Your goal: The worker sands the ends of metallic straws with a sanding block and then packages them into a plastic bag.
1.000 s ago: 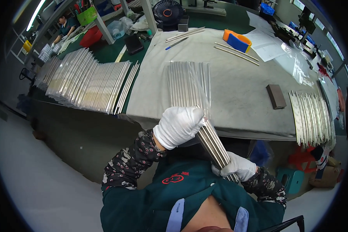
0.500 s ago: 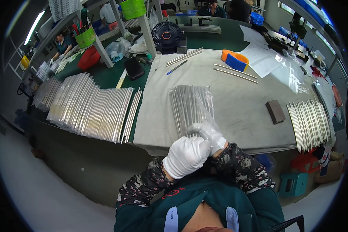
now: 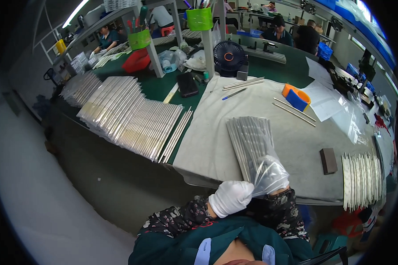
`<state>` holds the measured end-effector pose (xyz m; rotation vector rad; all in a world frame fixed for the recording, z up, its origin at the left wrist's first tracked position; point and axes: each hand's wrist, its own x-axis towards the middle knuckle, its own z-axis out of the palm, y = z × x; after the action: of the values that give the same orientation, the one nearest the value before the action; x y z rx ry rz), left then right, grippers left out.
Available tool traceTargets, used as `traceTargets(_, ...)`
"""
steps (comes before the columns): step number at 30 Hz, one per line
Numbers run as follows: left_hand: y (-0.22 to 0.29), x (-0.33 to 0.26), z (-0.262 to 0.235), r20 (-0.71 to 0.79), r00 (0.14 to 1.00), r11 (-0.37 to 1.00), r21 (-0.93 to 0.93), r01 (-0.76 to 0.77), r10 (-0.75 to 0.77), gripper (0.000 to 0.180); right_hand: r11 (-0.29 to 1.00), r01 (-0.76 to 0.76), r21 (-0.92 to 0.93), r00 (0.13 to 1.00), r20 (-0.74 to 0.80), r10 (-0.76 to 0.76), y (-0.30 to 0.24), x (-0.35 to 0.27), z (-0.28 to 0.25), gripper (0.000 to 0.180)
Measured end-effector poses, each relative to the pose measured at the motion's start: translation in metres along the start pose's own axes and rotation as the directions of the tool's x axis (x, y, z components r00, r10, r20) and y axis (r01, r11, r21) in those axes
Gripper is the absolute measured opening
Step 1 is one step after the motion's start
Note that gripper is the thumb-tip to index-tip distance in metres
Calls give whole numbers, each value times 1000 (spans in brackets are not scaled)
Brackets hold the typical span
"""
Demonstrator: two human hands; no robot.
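Observation:
A clear plastic bag point(image 3: 263, 138) with a row of thin silvery metal rods point(image 3: 242, 140) in it lies on the grey cloth in front of me. My left hand point(image 3: 232, 197), in a white glove, is closed on the near edge of the bag. Clear plastic covers my gloved right hand point(image 3: 273, 170), which is at the near end of the rods. It looks to be within the bag's mouth, and its fingers are blurred behind the film. Both hands are close together at the table's front edge.
Bagged rods point(image 3: 124, 117) are stacked on the left, with loose rods beside them. On the right are a dark brown block point(image 3: 328, 160) and unbagged rods point(image 3: 362, 181). Farther back are a blue pen point(image 3: 234, 93), an orange and blue tape dispenser point(image 3: 296, 97) and a fan point(image 3: 229, 57).
My view has shifted, so the table sits farther right and lower. My hands have moved apart: the left holds the bag's edge, and the right is farther under the plastic.

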<state>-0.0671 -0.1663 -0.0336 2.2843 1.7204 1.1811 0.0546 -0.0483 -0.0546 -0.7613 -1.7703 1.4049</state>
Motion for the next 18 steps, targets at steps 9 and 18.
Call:
traceTargets(9, 25, 8, 42, -17, 985, 963, -207, -173, 173, 9, 933, -147, 329, 954, -203, 222, -9, -55, -46, 11)
traceTargets(18, 44, 15, 66, -10, 991, 931, -341, -129, 133, 14, 795, -188, -577, 968, -245, 51, -16, -48, -99, 61)
